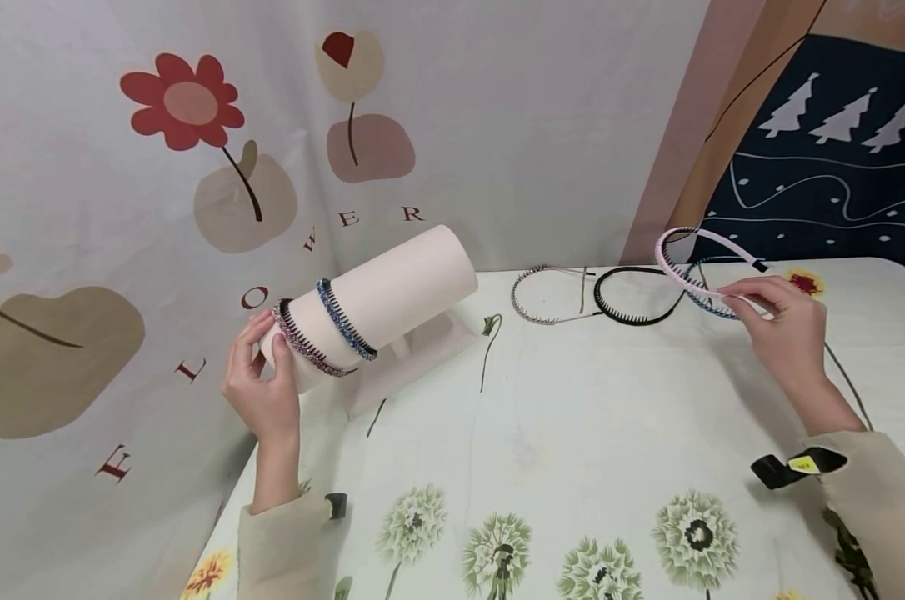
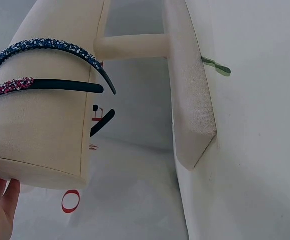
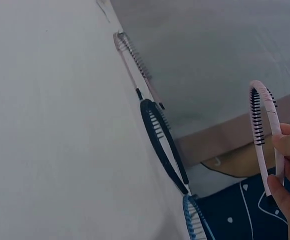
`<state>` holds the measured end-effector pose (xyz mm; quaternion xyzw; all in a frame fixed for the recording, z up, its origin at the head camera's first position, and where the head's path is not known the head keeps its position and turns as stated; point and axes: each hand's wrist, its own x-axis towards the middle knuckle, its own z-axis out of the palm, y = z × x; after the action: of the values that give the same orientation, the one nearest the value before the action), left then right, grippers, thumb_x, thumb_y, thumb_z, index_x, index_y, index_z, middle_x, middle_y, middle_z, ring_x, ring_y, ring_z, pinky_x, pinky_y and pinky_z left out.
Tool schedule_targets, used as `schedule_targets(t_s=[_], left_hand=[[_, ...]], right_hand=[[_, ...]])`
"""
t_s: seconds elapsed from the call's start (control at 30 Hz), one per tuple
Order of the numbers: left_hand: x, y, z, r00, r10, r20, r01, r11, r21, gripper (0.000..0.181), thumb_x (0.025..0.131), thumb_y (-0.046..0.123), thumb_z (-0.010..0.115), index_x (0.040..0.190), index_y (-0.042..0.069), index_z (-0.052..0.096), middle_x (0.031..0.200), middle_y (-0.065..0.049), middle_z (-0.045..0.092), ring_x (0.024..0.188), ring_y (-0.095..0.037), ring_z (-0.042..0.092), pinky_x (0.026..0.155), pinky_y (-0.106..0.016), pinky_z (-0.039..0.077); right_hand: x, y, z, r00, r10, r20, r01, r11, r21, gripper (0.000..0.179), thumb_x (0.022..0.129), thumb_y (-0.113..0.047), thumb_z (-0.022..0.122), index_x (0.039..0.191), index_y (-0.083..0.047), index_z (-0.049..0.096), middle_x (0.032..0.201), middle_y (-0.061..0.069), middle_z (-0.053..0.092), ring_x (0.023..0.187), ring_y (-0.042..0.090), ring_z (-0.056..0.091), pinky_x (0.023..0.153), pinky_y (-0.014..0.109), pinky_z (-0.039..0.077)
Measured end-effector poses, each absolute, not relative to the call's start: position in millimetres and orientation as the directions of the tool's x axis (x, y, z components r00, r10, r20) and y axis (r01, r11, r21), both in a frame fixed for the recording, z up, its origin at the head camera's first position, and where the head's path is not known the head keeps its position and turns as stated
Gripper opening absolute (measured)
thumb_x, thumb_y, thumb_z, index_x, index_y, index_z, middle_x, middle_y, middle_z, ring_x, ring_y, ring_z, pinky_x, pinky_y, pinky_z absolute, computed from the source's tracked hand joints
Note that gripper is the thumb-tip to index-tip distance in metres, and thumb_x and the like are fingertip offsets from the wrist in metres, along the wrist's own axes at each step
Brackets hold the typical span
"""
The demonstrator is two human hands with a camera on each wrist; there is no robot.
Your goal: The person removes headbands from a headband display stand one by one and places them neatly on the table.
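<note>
A cream padded headband stand has a thick cylinder on a post and a flat base. Around the cylinder sit a blue beaded headband and a pink-purple beaded headband. My left hand grips the cylinder's near left end, thumb in front, beside the pink-purple band; its fingers show at the end's rim in the left wrist view. A pale pink headband with black inner teeth is raised above the table, one arm of it pinched by my right hand.
Along the table's back edge lie a light beaded headband, a black headband and a blue headband. A white flowered cloth covers the table. Behind it hangs a printed curtain; a dark tree-patterned cloth hangs at right.
</note>
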<state>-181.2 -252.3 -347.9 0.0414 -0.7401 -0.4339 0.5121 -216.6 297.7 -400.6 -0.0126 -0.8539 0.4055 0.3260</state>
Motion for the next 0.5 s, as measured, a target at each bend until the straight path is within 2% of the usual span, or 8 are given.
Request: schedule_targets(t_s=[0.13,0.33,0.5], left_hand=[[-180.4,-251.1,-346.4,-0.470,-0.503,0.725,0.388,0.621,0.682,0.022,0.091,0.002,0.061,0.108,-0.006,0.072,0.119,-0.011,0.073,0.123,-0.016,0.064,0.094,-0.016,0.054],[-178.8,-249.2,-344.1,-0.471,-0.500,0.727,0.392,0.620,0.680,0.022,0.091,0.002,0.061,0.108,-0.006,0.072,0.119,-0.012,0.073,0.123,-0.009,0.063,0.094,-0.017,0.054],[-178.1,-249.2,-343.8,-0.472,-0.501,0.725,0.393,0.617,0.682,0.022,0.090,0.001,0.061,0.108,-0.007,0.071,0.119,-0.013,0.073,0.123,-0.010,0.063,0.095,-0.018,0.054]], right_hand=[[-216.2,307.5,-402.1,-0.787,0.306,0.536,-0.210,0.683,-0.699,0.016,0.088,-0.004,0.073,0.102,0.002,0.075,0.085,-0.046,0.048,0.090,-0.026,0.047,0.080,-0.006,0.036],[-215.2,320.8,-405.7,-0.765,0.312,0.564,-0.231,0.684,-0.692,0.014,0.085,0.003,0.073,0.098,0.005,0.075,0.083,-0.047,0.049,0.088,-0.026,0.047,0.082,-0.007,0.037],[-214.2,330.7,-408.5,-0.764,0.337,0.550,-0.200,0.686,-0.699,0.013,0.086,0.003,0.071,0.098,0.006,0.075,0.086,-0.045,0.048,0.092,-0.026,0.047,0.087,-0.007,0.038]])
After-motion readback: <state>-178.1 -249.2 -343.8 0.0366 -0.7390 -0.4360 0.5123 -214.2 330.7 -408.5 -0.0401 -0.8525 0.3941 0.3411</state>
